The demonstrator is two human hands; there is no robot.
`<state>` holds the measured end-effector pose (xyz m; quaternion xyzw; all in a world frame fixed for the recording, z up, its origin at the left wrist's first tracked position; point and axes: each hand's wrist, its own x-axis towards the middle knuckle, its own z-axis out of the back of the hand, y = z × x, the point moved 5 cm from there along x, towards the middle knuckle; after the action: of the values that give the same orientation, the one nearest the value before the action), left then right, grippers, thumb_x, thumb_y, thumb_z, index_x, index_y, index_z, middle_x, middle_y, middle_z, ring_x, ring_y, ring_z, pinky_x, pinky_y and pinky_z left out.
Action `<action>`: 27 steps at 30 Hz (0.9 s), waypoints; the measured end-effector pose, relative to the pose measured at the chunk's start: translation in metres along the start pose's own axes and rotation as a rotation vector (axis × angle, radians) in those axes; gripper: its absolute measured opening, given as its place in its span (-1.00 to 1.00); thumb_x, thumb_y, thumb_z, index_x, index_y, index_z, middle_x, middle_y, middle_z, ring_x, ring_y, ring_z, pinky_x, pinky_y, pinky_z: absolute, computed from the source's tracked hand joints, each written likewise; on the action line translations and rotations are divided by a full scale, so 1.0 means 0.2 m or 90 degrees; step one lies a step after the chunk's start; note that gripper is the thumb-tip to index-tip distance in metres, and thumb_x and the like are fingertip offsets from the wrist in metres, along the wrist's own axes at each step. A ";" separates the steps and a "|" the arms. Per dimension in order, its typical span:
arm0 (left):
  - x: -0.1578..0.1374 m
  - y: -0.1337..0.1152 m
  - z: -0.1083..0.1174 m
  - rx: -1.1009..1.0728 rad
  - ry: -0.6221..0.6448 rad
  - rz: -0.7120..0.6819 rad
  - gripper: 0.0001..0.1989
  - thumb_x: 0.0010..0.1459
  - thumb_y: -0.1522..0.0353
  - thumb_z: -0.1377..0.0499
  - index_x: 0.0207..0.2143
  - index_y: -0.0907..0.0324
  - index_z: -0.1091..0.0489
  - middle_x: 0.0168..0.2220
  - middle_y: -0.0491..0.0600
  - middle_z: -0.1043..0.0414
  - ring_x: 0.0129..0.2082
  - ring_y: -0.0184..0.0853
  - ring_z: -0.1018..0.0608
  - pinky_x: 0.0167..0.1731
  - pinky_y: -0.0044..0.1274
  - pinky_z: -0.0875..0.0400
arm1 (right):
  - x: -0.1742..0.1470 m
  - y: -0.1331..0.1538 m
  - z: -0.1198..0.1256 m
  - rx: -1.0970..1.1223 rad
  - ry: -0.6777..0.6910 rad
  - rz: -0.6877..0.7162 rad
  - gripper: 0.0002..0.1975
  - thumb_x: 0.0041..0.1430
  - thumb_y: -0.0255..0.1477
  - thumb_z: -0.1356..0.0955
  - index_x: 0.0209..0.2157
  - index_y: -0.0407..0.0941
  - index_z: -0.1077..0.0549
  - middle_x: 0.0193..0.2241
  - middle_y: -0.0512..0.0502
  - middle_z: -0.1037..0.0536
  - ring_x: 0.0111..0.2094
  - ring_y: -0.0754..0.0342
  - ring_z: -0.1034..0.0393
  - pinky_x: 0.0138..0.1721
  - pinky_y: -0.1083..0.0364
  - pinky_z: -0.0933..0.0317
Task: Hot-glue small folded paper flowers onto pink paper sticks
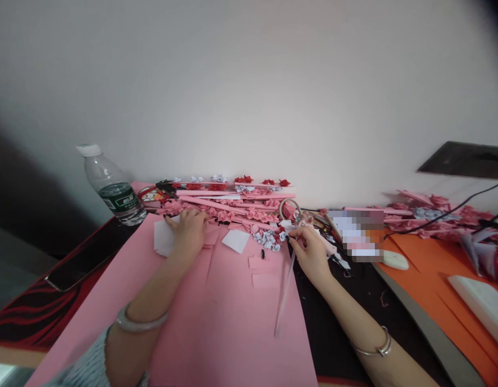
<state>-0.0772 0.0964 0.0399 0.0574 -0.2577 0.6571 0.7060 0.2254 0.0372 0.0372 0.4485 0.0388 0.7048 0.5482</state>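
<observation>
Head view: the left hand (187, 228) is resting with bent fingers over white paper (163, 239) on a pink sheet (233, 333); its grip cannot be told. The right hand (309, 251) is holding thumb and finger nearly together at a white paper flower (284, 236), its hold unclear. 2 pink strips (265, 280) are lying nearby; a bottle (120, 196) is standing leftward.

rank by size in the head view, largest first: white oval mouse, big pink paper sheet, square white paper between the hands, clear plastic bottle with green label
1. Big pink paper sheet
2. Clear plastic bottle with green label
3. Square white paper and white oval mouse: too alike to rank
</observation>
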 end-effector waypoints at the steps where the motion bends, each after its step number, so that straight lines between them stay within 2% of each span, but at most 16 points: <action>1: 0.00 -0.01 0.02 -0.009 -0.020 -0.005 -0.80 0.18 0.44 -0.06 -0.40 0.17 -0.47 -0.24 0.10 -0.50 -0.09 0.03 -0.40 0.04 0.14 0.15 | 0.00 0.00 0.00 0.001 0.000 0.001 -0.93 0.10 -0.54 -0.30 -0.38 -0.11 -0.40 -0.48 -0.02 -0.39 -0.46 0.06 -0.23 -0.45 0.10 -0.08; 5: 0.01 -0.06 0.09 -0.061 -0.112 -0.046 -0.83 0.21 0.36 -0.08 -0.38 0.12 -0.46 -0.26 0.00 -0.54 -0.13 -0.11 -0.46 0.15 0.05 0.24 | 0.00 0.01 0.00 0.008 -0.001 0.002 -0.94 0.09 -0.54 -0.30 -0.39 -0.11 -0.39 -0.48 -0.02 -0.39 -0.45 0.06 -0.23 -0.44 0.10 -0.08; 7: 0.00 -0.08 0.13 -0.174 -0.192 -0.094 -0.83 0.21 0.34 -0.09 -0.38 0.11 -0.46 -0.29 -0.03 -0.55 -0.17 -0.20 -0.51 0.18 -0.10 0.05 | 0.00 0.01 0.00 0.012 -0.002 0.002 -0.93 0.09 -0.55 -0.30 -0.38 -0.11 -0.39 -0.48 -0.02 -0.39 -0.45 0.06 -0.23 -0.44 0.10 -0.08; 8: -0.02 -0.08 0.15 -0.242 -0.231 -0.113 -0.83 0.21 0.33 -0.09 -0.38 0.12 -0.45 -0.31 -0.04 -0.56 -0.21 -0.23 -0.53 0.13 -0.19 -0.11 | 0.00 0.01 0.00 0.015 -0.002 0.002 -0.93 0.09 -0.55 -0.30 -0.38 -0.11 -0.40 -0.48 -0.02 -0.39 -0.45 0.06 -0.23 -0.44 0.10 -0.08; 10: -0.04 -0.07 0.17 -0.350 -0.284 -0.117 -0.86 0.20 0.31 -0.10 -0.35 0.14 -0.43 -0.33 -0.02 -0.55 -0.28 -0.26 -0.55 -0.08 -0.36 -0.36 | 0.00 0.01 0.00 0.021 -0.003 0.002 -0.93 0.10 -0.55 -0.30 -0.38 -0.11 -0.40 -0.47 -0.02 -0.39 -0.46 0.07 -0.23 -0.44 0.10 -0.08; 13: -0.06 -0.06 0.18 -0.385 -0.301 -0.067 -0.88 0.22 0.30 -0.08 -0.24 0.15 -0.34 -0.34 -0.02 -0.54 -0.35 -0.28 -0.58 -0.35 -0.50 -0.43 | 0.00 0.02 0.01 0.038 -0.005 0.005 -0.93 0.10 -0.54 -0.30 -0.38 -0.11 -0.40 -0.46 -0.02 -0.40 -0.45 0.06 -0.24 -0.43 0.09 -0.08; 16: -0.06 -0.05 0.15 -0.557 -0.250 0.039 -0.83 0.23 0.24 -0.07 -0.19 0.12 -0.21 -0.45 -0.08 -0.49 -0.43 -0.28 -0.60 -0.41 -0.50 -0.45 | -0.01 0.05 0.01 0.063 -0.004 0.012 -0.93 0.11 -0.54 -0.29 -0.37 -0.10 -0.39 -0.45 -0.03 -0.41 -0.43 0.06 -0.25 -0.42 0.09 -0.10; 19: -0.06 -0.09 0.09 -0.742 -0.132 0.130 -0.77 0.19 0.17 -0.09 -0.23 0.08 -0.14 -0.51 -0.14 -0.43 -0.52 -0.28 -0.59 -0.47 -0.48 -0.48 | -0.02 0.11 0.00 0.098 0.010 0.024 -0.92 0.14 -0.54 -0.28 -0.38 -0.09 -0.38 -0.44 -0.04 -0.42 -0.41 0.06 -0.26 -0.40 0.08 -0.12; 24: -0.10 -0.20 -0.01 -0.819 0.050 0.162 -0.75 0.15 0.15 -0.11 -0.30 0.08 -0.11 -0.58 -0.22 -0.36 -0.63 -0.29 -0.57 -0.58 -0.49 -0.50 | -0.06 0.22 -0.04 0.156 0.081 0.057 -0.90 0.14 -0.56 -0.28 -0.36 -0.09 -0.39 -0.41 -0.04 -0.43 -0.38 0.08 -0.29 -0.37 0.10 -0.16; 27: -0.14 -0.26 -0.06 -0.837 0.127 0.165 -0.75 0.15 0.15 -0.11 -0.29 0.06 -0.10 -0.59 -0.24 -0.34 -0.66 -0.28 -0.56 -0.61 -0.47 -0.51 | -0.09 0.26 -0.07 0.173 0.126 0.073 -0.88 0.13 -0.58 -0.29 -0.36 -0.08 -0.40 -0.40 -0.03 -0.43 -0.35 0.07 -0.31 -0.33 0.10 -0.17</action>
<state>-0.0248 0.0695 0.0309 -0.4765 -0.5421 0.4449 0.5302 0.1770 0.0081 0.0458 0.4481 0.1622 0.7639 0.4351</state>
